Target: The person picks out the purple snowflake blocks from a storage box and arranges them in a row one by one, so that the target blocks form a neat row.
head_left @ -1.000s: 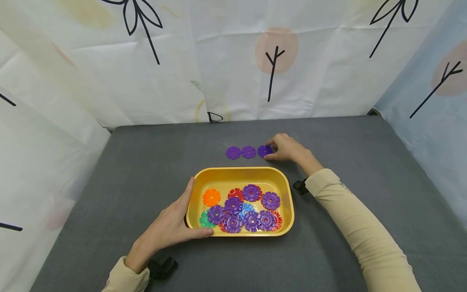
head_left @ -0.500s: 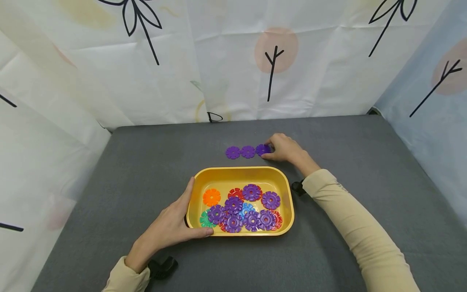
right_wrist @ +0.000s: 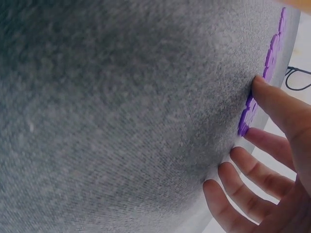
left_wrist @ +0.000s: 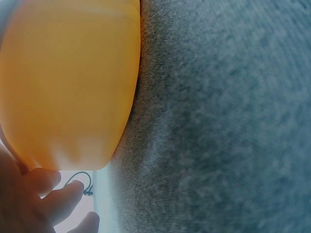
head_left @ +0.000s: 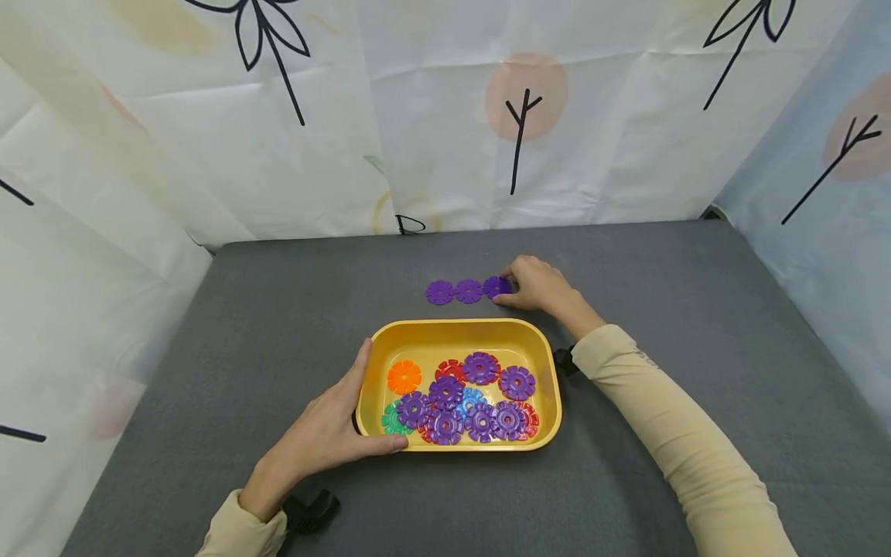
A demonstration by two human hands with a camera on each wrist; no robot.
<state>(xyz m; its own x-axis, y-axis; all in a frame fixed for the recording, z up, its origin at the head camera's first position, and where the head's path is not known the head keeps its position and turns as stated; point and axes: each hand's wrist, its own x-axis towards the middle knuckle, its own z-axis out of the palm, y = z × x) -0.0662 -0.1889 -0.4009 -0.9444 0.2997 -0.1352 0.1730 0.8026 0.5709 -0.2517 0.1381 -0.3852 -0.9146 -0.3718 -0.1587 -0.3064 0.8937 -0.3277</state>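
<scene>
My right hand point(head_left: 546, 290) pinches a purple flower-shaped disc point(head_left: 496, 287) between thumb and index finger. That disc lies flat at the right end of a row with two more, a purple middle disc point(head_left: 469, 292) and a purple left disc point(head_left: 440, 292). They meet edge to edge; whether their notches interlock is too small to tell. The right wrist view shows the row point(right_wrist: 268, 60) edge-on, other fingers loosely bent beside it. My left hand point(head_left: 327, 429) grips the near left corner of a yellow tray point(head_left: 459, 331), its thumb on the front rim.
Inside the tray lie several purple discs point(head_left: 445, 425), with red, blue and green ones partly beneath them, and an orange disc point(head_left: 404, 377) apart at the left. A grey cloth-covered table point(head_left: 278, 309) carries everything. Patterned white fabric point(head_left: 445, 155) hangs behind its back edge.
My right hand has slid its purple disc left until the gap to the middle disc closed. The whole row has then shifted slightly left. The left hand and tray stay put.
</scene>
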